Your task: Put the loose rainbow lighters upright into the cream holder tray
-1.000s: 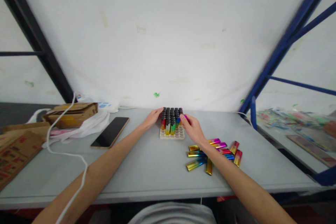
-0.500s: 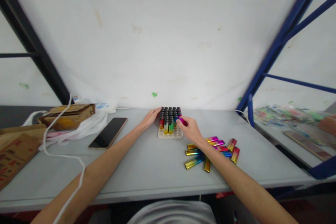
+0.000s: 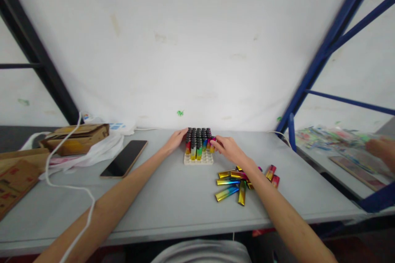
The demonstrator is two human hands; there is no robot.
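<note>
A white tray with round holes [image 3: 199,162] stands near the wall, its back rows filled with upright black-topped pieces [image 3: 199,134]; those in front show shiny red, white-yellow, green and blue sides. My left hand [image 3: 176,139] lies along the left side of these pieces, fingers stretched out and touching them, tips partly hidden. At the tray's right edge, my right hand [image 3: 226,148] pinches a magenta-and-gold metallic tube [image 3: 212,148] held upright. Below my right forearm lies a loose pile of metallic two-colour tubes [image 3: 228,193], partly covered by the arm.
A dark phone [image 3: 125,158] lies left of the tray. Further left are cardboard boxes [image 3: 86,139], a plastic bag [image 3: 105,152] and a white cable [image 3: 68,185]. Right of the blue frame [image 3: 311,72], another person's hand [image 3: 381,150] is over a cluttered surface.
The magenta tube in my right hand has gone from tilted to upright at the tray's right edge. My left hand stays beside the pieces. The view has shifted slightly.
</note>
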